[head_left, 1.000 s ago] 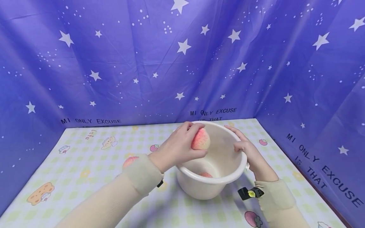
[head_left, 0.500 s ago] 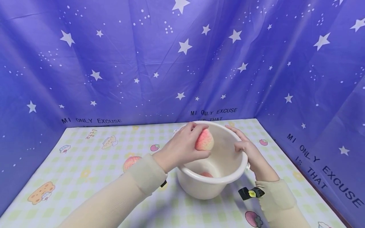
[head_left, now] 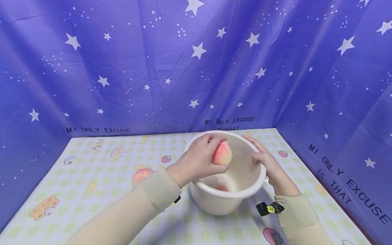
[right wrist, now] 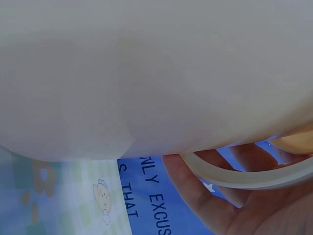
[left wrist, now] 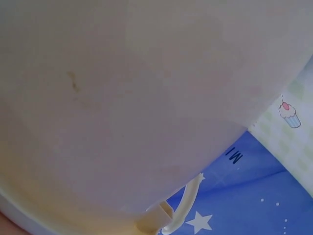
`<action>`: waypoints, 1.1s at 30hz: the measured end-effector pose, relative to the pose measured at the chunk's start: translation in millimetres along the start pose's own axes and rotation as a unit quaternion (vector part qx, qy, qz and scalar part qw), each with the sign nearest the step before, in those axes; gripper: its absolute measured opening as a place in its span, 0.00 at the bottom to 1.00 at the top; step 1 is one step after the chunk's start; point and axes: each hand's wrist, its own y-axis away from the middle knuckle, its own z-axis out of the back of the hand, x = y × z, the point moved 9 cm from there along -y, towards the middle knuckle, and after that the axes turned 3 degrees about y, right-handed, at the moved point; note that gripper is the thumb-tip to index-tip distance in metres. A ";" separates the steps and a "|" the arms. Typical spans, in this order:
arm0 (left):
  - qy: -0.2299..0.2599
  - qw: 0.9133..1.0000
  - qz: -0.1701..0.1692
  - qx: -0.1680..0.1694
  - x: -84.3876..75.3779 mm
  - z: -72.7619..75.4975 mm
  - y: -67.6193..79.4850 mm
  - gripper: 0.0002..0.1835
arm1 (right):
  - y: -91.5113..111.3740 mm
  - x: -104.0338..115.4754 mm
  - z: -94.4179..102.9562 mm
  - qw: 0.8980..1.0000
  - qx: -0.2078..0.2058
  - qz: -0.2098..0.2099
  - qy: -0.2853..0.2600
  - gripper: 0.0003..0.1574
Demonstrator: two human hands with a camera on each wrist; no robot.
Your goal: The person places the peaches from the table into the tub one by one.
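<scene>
My left hand point(head_left: 199, 160) grips a pink-and-yellow peach point(head_left: 222, 153) over the mouth of a white bucket point(head_left: 217, 202). Its wrist crosses the bucket's left rim. Inside, low near the front wall, part of another reddish fruit point(head_left: 221, 188) shows. At the right side, my right hand point(head_left: 269, 165) holds the bucket's rim with the thumb inside. In the right wrist view, fingers point(right wrist: 195, 188) lie behind the white handle point(right wrist: 244, 177), against the bucket's outer wall. The left wrist view is mostly filled by the bucket's wall point(left wrist: 137, 98); the peach is out of sight there.
Another peach point(head_left: 142, 176) lies on the checked tablecloth point(head_left: 101, 190) left of the bucket, partly covered by the left sleeve. A purple star-patterned curtain point(head_left: 171, 68) stands behind the table and along its sides.
My left hand has moved slightly right and down with the peach, further over the bucket's opening. More of the peach on the table shows. My right hand and the bucket stay in place.
</scene>
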 end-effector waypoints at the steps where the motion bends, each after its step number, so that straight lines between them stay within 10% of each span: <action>1: -0.003 1.000 -0.002 -0.001 -0.2 -0.1 0.0 0.36 | 0.2 0.0 0.2 1.000 -0.001 0.000 0.000 0.57; 20: -0.071 0.994 -0.075 -0.028 -12.8 0.8 -0.7 0.34 | 0.0 0.0 -0.5 1.000 0.000 -0.001 -0.004 0.57; 33: -0.086 0.995 -0.058 -0.004 -9.5 -4.2 -1.4 0.39 | -0.3 0.2 -0.3 1.000 -0.001 0.001 -0.007 0.57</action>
